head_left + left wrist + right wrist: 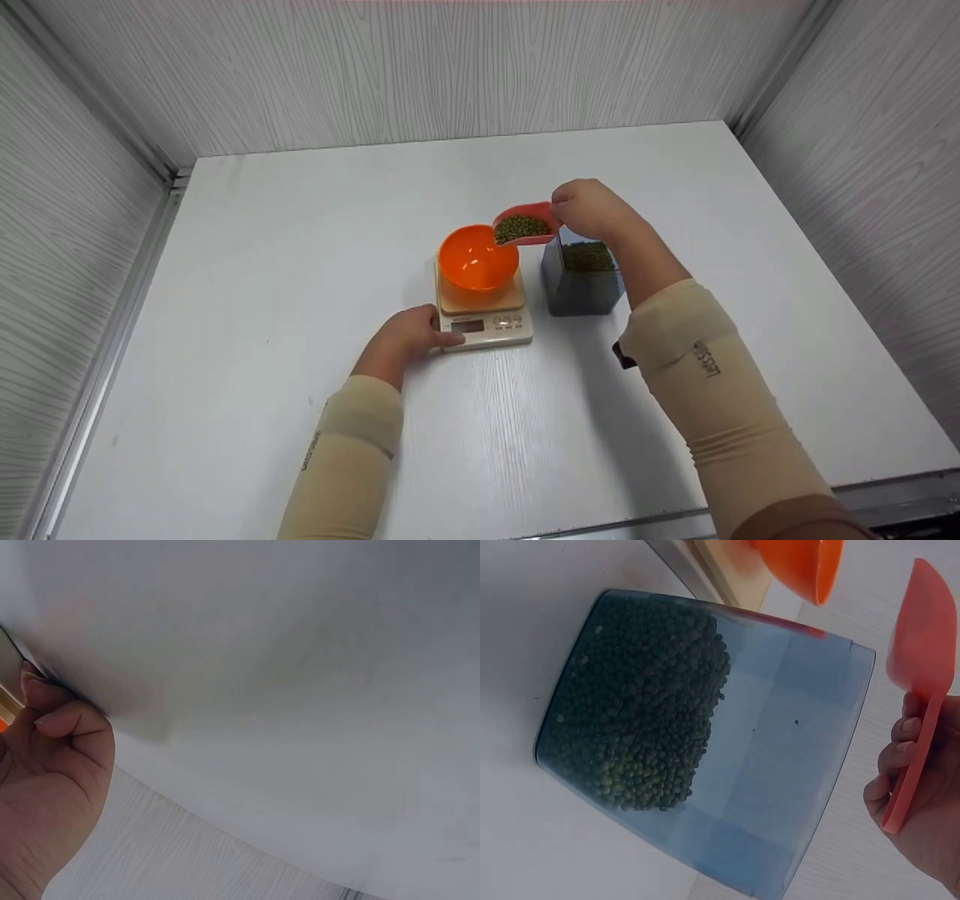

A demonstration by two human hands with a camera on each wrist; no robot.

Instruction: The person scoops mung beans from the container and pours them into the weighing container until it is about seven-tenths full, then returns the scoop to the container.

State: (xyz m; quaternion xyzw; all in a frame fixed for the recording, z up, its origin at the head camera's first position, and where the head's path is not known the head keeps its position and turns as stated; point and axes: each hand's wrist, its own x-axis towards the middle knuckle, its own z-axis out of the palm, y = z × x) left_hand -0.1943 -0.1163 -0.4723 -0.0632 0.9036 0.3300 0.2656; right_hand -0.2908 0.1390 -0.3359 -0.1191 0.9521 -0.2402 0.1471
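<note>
My right hand [591, 210] grips the handle of a pink scoop [926, 630] filled with green mung beans [521, 228]. The scoop's lip reaches the right rim of an orange bowl [469, 255], held slightly above it. This bowl sits on the platform of a kitchen scale [487, 331]. At the scale's front left corner, my left hand [412, 330] grips the edge, thumb on the front beside the display and fingers curled at the side. Under my right hand stands a clear bluish container [787, 742], partly filled with the same beans [645, 697].
Everything stands on a white table [300, 240]. Pale wood-grain panels [450, 67] rise at the back and both sides. The container is close to the scale's right side, with a narrow gap between them.
</note>
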